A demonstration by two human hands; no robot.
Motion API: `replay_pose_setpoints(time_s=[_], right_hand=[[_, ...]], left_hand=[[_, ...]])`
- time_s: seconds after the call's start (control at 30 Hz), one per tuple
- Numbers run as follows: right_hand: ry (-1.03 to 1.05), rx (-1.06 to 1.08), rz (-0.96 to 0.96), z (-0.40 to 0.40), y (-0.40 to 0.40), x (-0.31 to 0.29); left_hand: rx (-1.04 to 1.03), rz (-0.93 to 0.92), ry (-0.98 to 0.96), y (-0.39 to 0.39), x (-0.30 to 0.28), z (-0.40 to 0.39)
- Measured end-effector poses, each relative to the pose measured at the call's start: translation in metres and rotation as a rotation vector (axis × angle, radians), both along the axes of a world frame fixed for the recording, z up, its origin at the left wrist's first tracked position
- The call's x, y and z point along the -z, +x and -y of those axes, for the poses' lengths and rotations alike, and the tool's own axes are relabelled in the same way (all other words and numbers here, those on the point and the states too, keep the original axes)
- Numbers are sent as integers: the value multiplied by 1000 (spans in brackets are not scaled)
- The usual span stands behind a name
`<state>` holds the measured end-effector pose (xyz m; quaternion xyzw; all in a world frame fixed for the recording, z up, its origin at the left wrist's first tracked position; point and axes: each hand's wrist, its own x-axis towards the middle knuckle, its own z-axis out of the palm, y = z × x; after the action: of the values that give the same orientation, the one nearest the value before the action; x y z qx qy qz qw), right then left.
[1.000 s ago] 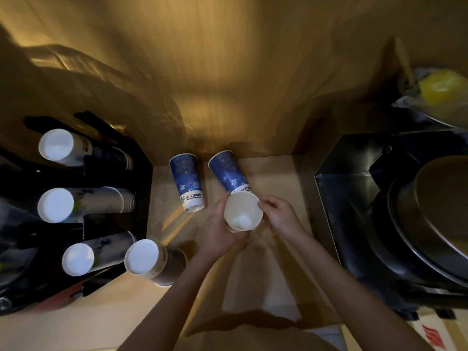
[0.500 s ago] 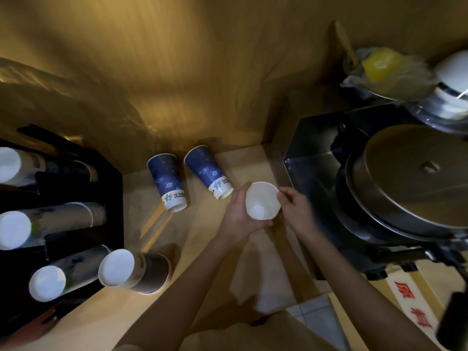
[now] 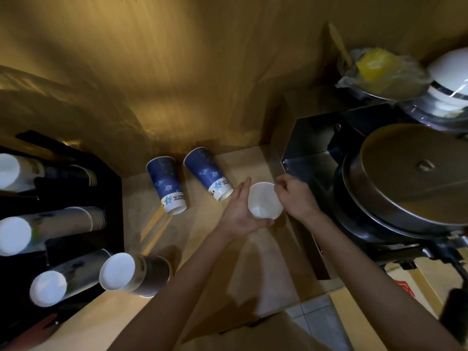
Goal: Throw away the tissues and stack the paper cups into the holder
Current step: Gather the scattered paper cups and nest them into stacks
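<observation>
Wood-panel wall (image 3: 177,72), warm dim light; pale wooden counter (image 3: 202,249)

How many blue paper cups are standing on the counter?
2. One blue cup stands near the black holder; the second blue cup stands to its right, just beside the left hand. The cup in hand shows only its white inside, so its colour is hidden.

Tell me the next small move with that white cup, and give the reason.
Probably pinch out whatever lies inside the white cup. The left hand cradles it, mouth up, while the right hand sits at its rim with fingers bunched. A pale lump seems to sit inside; it may be tissue, though that is unclear.
</observation>
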<state>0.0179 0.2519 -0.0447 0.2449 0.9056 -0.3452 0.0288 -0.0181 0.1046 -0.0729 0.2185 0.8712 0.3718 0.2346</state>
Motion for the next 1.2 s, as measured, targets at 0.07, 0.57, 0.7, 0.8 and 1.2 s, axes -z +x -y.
replay_pose_setpoints(time_s=[0.07, 0.57, 0.7, 0.8, 1.2], right_hand=[[62, -65, -44, 5, -13, -8], [300, -510, -18, 88, -151, 27], [222, -437, 140, 107, -174, 54], [133, -324, 190, 115, -180, 70], [-225, -166, 166, 93, -180, 67]], left_hand=[[-33, -32, -15, -9, -11, 10], [-762, -103, -313, -122, 1, 111], [-912, 87, -314, -144, 24, 115], [-1012, 222, -268, -150, 41, 116], [-1063, 307, -53, -143, 42, 114]])
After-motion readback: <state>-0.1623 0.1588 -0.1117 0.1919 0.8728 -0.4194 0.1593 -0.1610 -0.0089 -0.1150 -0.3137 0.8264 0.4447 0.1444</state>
